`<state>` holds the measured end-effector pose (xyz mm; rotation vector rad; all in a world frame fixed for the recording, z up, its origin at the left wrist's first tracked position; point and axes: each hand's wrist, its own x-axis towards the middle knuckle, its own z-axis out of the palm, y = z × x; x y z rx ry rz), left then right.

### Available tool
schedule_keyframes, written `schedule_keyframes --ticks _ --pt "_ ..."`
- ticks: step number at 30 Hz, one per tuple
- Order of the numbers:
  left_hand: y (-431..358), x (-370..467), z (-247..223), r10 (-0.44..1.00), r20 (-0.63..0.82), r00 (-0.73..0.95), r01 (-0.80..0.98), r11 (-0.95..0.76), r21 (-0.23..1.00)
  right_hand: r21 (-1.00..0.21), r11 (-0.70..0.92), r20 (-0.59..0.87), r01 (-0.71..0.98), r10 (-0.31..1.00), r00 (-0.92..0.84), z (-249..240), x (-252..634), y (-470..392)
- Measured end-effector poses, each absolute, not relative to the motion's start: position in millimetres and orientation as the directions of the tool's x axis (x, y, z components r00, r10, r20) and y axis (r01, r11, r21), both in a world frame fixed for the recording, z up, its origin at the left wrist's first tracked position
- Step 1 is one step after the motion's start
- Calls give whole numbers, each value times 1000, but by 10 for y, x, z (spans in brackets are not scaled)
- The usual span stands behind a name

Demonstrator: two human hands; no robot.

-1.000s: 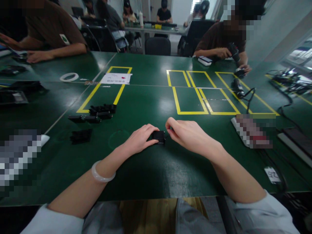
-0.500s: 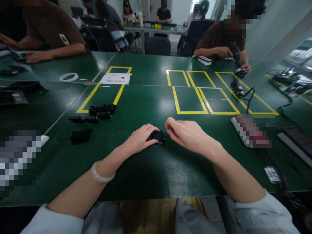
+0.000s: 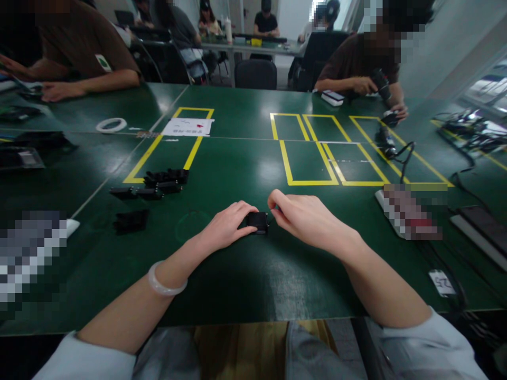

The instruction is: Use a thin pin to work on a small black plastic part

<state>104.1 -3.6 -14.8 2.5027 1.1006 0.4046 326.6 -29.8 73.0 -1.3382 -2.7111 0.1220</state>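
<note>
A small black rectangular block (image 3: pixel 260 223) lies on the green table, gripped at its left end between the thumb and fingers of my left hand (image 3: pixel 227 227). To its right, my right hand (image 3: pixel 303 215) is closed in a pinch. Something thin and dark shows between those fingertips and the block's right end, too small to name. Left of my hands are more black parts: a group (image 3: pixel 166 179) of several pieces, two short blocks (image 3: pixel 137 193) and another black piece (image 3: pixel 131 221) nearer me.
Yellow tape outlines (image 3: pixel 312 183) mark the table, with a paper sheet (image 3: pixel 189 127) and a white ring (image 3: pixel 111 125) at left. A blurred device (image 3: pixel 412 214) and cables (image 3: pixel 455 258) lie to the right. Across the table, a person (image 3: pixel 358 68) holds a dark tool (image 3: pixel 381 84).
Almost nothing differs. My left hand keeps its grip on the block, and my right hand stays pinched beside it with at most a very slight shift.
</note>
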Motion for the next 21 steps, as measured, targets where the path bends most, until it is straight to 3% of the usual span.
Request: schedule_keyframes --ticks 8,16,21 --pt "-31 1033 -168 750 117 651 637 -624 453 -77 557 54 827 830 -554 706 3239 -278" --pt "-29 1033 -194 748 136 650 632 -631 450 -132 585 71 800 811 -581 731 3261 -302" --pt "-33 1026 -187 750 127 650 634 -627 452 -81 558 53 826 830 -555 713 3248 -280"
